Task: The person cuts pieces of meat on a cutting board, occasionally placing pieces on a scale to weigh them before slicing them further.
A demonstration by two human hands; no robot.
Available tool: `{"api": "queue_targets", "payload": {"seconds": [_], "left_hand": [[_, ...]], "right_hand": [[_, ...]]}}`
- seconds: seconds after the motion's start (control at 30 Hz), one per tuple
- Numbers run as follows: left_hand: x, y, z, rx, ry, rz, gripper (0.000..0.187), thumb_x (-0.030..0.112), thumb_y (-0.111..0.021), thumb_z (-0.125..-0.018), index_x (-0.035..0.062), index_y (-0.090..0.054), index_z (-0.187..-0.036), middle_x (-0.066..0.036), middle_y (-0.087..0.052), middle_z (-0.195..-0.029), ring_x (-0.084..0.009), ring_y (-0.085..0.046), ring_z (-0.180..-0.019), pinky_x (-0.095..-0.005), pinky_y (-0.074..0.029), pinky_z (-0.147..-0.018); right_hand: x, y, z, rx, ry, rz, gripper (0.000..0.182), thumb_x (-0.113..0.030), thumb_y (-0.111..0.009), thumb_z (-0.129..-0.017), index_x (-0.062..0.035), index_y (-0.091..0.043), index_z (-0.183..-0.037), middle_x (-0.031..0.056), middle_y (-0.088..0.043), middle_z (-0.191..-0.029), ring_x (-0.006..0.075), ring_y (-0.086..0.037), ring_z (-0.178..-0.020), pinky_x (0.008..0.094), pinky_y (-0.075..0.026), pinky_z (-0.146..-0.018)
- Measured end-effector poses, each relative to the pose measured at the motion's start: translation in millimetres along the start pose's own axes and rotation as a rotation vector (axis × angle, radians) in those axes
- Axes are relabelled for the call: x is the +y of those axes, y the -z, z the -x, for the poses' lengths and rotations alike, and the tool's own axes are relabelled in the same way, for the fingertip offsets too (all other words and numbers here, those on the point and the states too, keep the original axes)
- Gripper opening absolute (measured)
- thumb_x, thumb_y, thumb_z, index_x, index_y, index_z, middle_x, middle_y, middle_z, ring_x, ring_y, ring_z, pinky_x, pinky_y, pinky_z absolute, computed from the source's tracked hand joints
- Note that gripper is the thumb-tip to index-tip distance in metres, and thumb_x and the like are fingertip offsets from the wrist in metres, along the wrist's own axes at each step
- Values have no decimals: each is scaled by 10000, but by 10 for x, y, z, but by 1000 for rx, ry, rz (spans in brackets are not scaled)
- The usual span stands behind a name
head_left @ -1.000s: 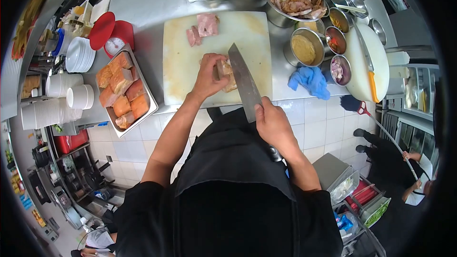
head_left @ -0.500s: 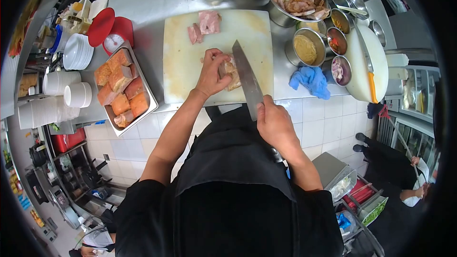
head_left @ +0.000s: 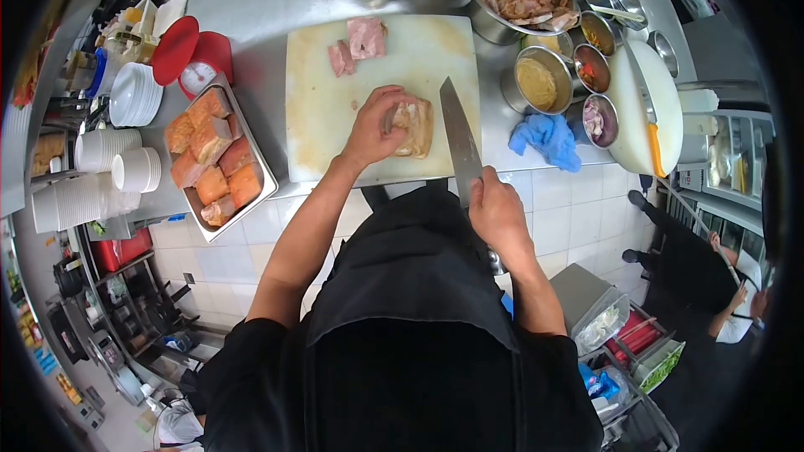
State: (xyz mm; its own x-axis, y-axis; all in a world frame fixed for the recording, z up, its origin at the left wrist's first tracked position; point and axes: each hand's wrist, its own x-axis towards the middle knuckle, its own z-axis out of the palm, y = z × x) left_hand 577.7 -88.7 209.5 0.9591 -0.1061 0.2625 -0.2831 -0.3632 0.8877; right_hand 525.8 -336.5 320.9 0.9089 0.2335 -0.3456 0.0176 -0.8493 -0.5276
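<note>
My left hand (head_left: 375, 127) rests with curled fingers on the left side of a block of cooked pork (head_left: 417, 136), which lies on the white cutting board (head_left: 331, 151). In my right hand (head_left: 500, 213) is the handle of a large broad-bladed knife (head_left: 458, 130). Its blade stands just right of the pork, apart from it, tip pointing away from me. Two pink pieces of cut pork, a larger one (head_left: 367, 38) and a smaller one (head_left: 340, 59), lie near the board's far edge. The left fingertips are partly hidden.
To the left, a metal tray (head_left: 270, 182) holds several browned pork blocks beside a red scale (head_left: 216, 54). On the right are a blue cloth (head_left: 546, 141), bowls of ingredients, and an orange-handled knife (head_left: 655, 151) on a round white board (head_left: 670, 109). A co-worker (head_left: 699, 259) stands behind at right.
My right hand has drawn the knife rightward, away from the pork, baring more of the block's right side. My left hand stays on the pork. The co-worker has shifted slightly.
</note>
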Motion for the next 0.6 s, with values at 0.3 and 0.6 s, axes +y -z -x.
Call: {"api": "queue_targets", "payload": {"seconds": [0.3, 0.6], "left_hand": [[378, -264, 146, 112, 403, -179, 704, 167, -646, -741, 60, -416, -1398, -227, -513, -1247, -332, -537, -1150, -384, -454, -957], [156, -93, 76, 99, 582, -89, 732, 176, -616, -760, 43, -365, -1435, -214, -543, -1233, -304, -590, -1064, -370, -492, -896]], "right_hand": [[311, -332, -22, -17, -9, 52, 199, -136, -467, -934, 46, -499, -1007, 271, -627, -704, 464, -625, -713, 555, -492, -676], [306, -269, -21, -3, 14, 17, 203, -136, -470, -931, 50, -498, -1009, 273, -631, -720, 462, -629, -733, 550, -495, -680]]}}
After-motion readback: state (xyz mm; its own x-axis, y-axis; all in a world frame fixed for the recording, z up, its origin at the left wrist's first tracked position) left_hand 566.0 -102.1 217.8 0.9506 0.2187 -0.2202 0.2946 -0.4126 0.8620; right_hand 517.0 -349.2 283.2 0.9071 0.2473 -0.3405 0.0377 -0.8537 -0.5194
